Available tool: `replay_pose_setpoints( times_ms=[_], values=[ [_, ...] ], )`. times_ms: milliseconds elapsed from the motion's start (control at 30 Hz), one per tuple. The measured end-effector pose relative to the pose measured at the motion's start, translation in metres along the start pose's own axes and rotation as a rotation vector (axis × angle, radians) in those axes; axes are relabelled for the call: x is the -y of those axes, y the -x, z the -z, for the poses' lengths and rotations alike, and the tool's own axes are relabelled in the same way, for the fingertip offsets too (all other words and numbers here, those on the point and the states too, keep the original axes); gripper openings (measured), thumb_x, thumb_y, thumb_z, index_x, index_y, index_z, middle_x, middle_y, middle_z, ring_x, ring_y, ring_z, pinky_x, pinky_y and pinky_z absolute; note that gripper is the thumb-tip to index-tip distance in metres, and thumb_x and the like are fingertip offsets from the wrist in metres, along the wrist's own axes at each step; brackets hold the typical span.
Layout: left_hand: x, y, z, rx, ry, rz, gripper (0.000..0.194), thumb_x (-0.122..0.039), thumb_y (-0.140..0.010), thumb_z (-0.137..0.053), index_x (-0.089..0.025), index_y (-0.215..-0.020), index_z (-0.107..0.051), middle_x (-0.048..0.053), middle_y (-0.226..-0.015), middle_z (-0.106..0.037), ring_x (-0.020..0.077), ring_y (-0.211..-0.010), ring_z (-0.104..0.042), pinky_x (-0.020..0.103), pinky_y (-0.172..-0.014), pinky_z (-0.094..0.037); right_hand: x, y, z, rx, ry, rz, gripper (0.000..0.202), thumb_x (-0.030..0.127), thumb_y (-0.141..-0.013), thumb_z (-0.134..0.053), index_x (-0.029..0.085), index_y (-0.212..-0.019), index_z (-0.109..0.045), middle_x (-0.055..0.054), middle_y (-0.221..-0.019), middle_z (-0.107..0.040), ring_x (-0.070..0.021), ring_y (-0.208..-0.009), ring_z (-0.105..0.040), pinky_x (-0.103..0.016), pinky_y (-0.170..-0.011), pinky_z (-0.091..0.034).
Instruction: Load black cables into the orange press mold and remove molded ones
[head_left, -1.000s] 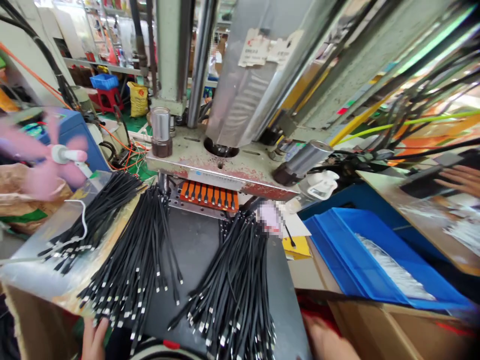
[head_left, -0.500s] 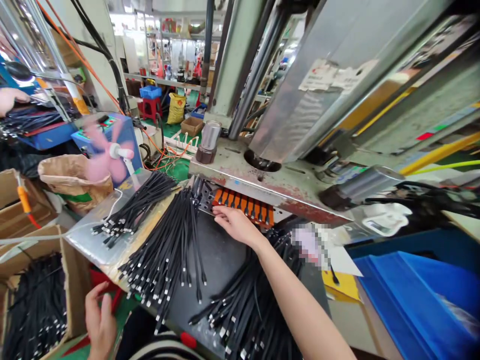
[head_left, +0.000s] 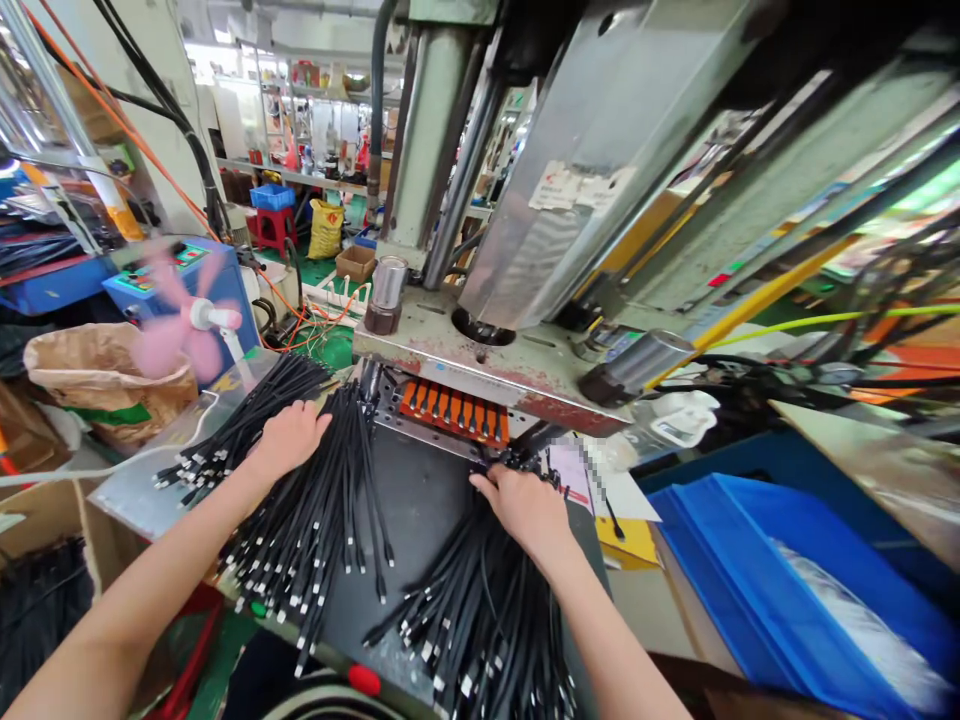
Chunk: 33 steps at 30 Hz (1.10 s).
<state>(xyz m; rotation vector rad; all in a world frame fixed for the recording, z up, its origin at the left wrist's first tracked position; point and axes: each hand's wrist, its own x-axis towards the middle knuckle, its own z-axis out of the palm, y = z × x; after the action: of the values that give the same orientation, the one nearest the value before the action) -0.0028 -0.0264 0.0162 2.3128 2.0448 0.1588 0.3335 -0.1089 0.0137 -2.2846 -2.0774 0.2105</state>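
My left hand (head_left: 291, 438) lies over the upper part of the left cable bundles, its fingers curled; what they hold, if anything, is hidden. My right hand (head_left: 521, 498) is at the top end of the right black cable bundle (head_left: 480, 610), fingers bent down onto the cables. Between the hands, the middle bundle (head_left: 315, 530) spreads over the dark table (head_left: 416, 490). Under the press plate (head_left: 480, 375), an orange mold (head_left: 456, 412) holds a row of black connectors. Another cable bundle (head_left: 217, 430) lies at the table's left end.
A pink fan (head_left: 187, 320) spins at the left, beside a brown paper bag (head_left: 112, 380). Blue bins (head_left: 750, 580) stand at the right. An open carton (head_left: 97, 540) of cables is at the lower left.
My left hand has risen from the table's front edge to the left bundles. My right hand has moved from the mold to the right bundle. The view has shifted slightly.
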Motion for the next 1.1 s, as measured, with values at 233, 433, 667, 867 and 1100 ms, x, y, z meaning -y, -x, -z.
replay_pose_setpoints(
  times_ms=[233,433,667,867,1100],
  values=[
    [0.006,-0.052,-0.015,0.132,0.112,0.093,0.032,-0.036,-0.092,-0.044,-0.011,-0.100,-0.063,0.022,-0.101,-0.069,0.0351,-0.100,-0.066,0.044,-0.086,-0.047,-0.022,0.035,-0.041,-0.085,-0.143,-0.207,0.037,0.031,-0.095,-0.043,0.009,-0.124,-0.049,-0.014,-0.086,-0.071,-0.0311,-0.082,-0.071,-0.038,-0.070,-0.049],
    [0.019,-0.046,-0.013,0.095,0.392,0.036,0.028,-0.043,-0.084,-0.052,-0.018,-0.074,-0.057,0.007,-0.077,-0.069,0.0206,-0.077,-0.065,0.028,-0.071,-0.046,-0.035,0.044,-0.047,-0.378,-0.528,-0.263,0.074,0.058,-0.087,-0.044,0.004,-0.138,-0.037,-0.001,-0.062,-0.061,-0.0275,-0.062,-0.063,-0.035,-0.061,-0.044],
    [-0.010,-0.030,0.026,0.025,0.714,-0.156,0.024,-0.040,-0.085,-0.044,-0.019,-0.076,-0.048,0.001,-0.069,-0.060,0.0124,-0.063,-0.055,0.024,-0.063,-0.044,-0.012,0.044,-0.001,-0.499,-0.822,-0.204,0.069,0.051,-0.090,-0.046,0.005,-0.140,-0.039,0.001,-0.062,-0.059,-0.0193,-0.060,-0.059,-0.031,-0.064,-0.046],
    [-0.064,0.017,0.095,-0.074,0.897,-0.523,0.021,-0.037,-0.091,-0.053,-0.018,-0.081,-0.051,-0.003,-0.067,-0.053,0.0091,-0.058,-0.049,0.020,-0.054,-0.039,0.041,0.063,0.056,-0.156,-1.075,0.252,0.026,0.036,-0.091,-0.050,0.017,-0.091,-0.067,0.003,-0.054,-0.058,-0.0117,-0.050,-0.055,-0.022,-0.051,-0.044],
    [-0.111,0.033,0.130,-0.178,0.969,-0.691,0.016,-0.029,-0.093,-0.053,-0.016,-0.093,-0.062,-0.001,-0.072,-0.057,0.0064,-0.056,-0.053,0.016,-0.051,-0.042,0.070,0.059,0.061,-0.505,-1.172,0.418,0.016,0.028,-0.092,-0.053,0.020,-0.100,-0.064,0.002,-0.064,-0.064,-0.0119,-0.057,-0.061,-0.023,-0.058,-0.049]
  ],
)
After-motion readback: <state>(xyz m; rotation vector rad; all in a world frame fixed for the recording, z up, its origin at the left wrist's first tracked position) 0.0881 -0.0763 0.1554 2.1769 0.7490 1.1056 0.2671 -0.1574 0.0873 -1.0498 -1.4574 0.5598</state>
